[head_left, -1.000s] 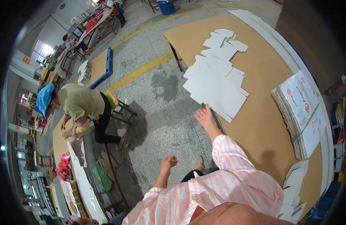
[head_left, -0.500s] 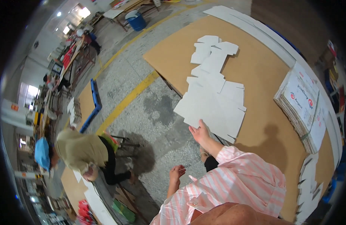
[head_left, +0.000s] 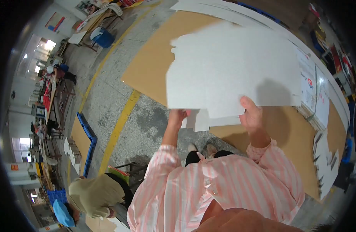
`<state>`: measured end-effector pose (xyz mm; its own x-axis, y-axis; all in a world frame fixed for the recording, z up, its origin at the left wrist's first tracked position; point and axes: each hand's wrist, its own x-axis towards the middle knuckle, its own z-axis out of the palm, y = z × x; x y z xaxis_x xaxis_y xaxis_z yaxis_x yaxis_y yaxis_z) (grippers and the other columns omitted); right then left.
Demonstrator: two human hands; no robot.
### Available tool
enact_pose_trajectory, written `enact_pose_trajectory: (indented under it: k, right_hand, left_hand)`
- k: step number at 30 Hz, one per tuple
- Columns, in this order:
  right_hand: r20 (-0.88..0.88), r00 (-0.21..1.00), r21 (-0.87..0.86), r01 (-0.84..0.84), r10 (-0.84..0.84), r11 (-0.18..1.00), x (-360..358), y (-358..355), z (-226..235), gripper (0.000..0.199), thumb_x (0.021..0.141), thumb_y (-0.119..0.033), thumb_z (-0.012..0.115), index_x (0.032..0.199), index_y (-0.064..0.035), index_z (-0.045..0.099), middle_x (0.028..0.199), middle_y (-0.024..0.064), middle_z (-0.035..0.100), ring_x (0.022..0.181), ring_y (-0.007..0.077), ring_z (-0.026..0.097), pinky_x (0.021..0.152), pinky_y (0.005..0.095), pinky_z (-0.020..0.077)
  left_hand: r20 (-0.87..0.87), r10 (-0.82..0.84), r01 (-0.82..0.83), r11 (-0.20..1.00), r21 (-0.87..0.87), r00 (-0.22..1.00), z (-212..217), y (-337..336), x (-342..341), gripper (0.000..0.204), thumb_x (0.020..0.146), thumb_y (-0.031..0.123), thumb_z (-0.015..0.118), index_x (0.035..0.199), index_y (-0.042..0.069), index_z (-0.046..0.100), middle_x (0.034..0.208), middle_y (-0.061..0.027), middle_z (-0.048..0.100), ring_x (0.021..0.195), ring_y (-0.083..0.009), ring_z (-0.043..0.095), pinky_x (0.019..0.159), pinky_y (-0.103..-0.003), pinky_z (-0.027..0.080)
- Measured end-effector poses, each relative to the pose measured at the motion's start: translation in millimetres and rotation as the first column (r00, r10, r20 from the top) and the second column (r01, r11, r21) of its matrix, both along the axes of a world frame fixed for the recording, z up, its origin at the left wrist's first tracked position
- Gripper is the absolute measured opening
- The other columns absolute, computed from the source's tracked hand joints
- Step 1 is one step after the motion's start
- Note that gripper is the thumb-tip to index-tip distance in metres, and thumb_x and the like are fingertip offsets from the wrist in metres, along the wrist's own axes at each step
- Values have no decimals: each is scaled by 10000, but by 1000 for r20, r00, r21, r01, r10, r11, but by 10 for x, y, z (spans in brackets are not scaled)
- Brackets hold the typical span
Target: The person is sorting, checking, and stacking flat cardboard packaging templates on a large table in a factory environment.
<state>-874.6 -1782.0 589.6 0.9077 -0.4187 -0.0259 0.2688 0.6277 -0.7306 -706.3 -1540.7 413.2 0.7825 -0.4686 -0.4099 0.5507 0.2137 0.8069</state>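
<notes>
A large flat white cardboard sheet [head_left: 228, 69] with notched edges is lifted over the table, blocking much of the tabletop from sight. My left hand [head_left: 178, 116] grips its near edge at the left, most fingers hidden beneath. On the right, my right hand [head_left: 252, 115] pinches the same edge, thumb on top and fingers underneath. Just below that edge, part of another white cardboard piece [head_left: 198, 120] shows between my hands.
The brown table [head_left: 154, 65] extends beneath the sheet. A strapped stack of white printed cardboard [head_left: 316, 92] stands at the right, near more cut white pieces [head_left: 325, 166]. At the lower left, a co-worker in an olive top [head_left: 98, 195] bends over.
The white sheet has been raised from the table and moved nearer. My left hand, free before, has come up to its edge; my right hand now grips it too.
</notes>
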Motion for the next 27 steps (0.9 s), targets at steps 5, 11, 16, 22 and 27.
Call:
enact_pose_trajectory:
  k: [5, 11, 16, 22, 27]
  right_hand:
    - [4, 1000, -253, -23, 25, 967, 29, 131, -455, 199, 787, -82, 634, 965, -8, 583, 898, 18, 592, 823, 113, 535, 740, 277, 442]
    - [-413, 899, 270, -34, 148, 962, -352, 532, -1487, 309, 774, -102, 635, 1059, -12, 560, 986, 65, 598, 903, 169, 568, 800, 318, 455]
    - [-778, 628, -85, -118, 8, 989, -310, 903, -2033, 424, 709, -172, 693, 1080, -11, 563, 991, 78, 612, 899, 183, 569, 805, 343, 455]
    - [-796, 603, -1, 82, -50, 997, -54, 1171, -2123, 410, 695, -257, 710, 1016, -26, 602, 898, 75, 629, 800, 205, 594, 694, 349, 491]
    - [-902, 408, -135, 40, -139, 990, -121, 1329, -2236, 399, 695, -306, 705, 960, -24, 609, 777, 70, 633, 609, 208, 594, 562, 351, 492]
  left_hand:
    - [38, 92, -70, 918, -390, 995, 188, -369, 764, 587, 882, 484, 393, 1250, 27, 401, 1188, -122, 508, 1085, -251, 488, 894, -398, 421]
    - [-15, -422, 325, 721, -612, 907, 633, -456, 1655, 771, 842, 641, 298, 1310, 28, 339, 1270, -107, 468, 1175, -285, 432, 990, -418, 334]
    - [-215, -313, 314, 949, -34, 925, -55, -465, 2140, 663, 885, 560, 309, 1266, 25, 402, 1217, -114, 503, 1140, -272, 460, 951, -402, 370]
    - [836, -20, -422, 856, 298, 549, -156, -236, 2344, 375, 889, 174, 458, 1186, -54, 423, 1204, -184, 455, 1106, -291, 430, 951, -394, 327]
    - [933, -309, -200, 918, 343, 185, 400, -1019, 1894, 414, 825, 116, 522, 1183, -69, 428, 1189, -200, 464, 1136, -333, 406, 976, -373, 302]
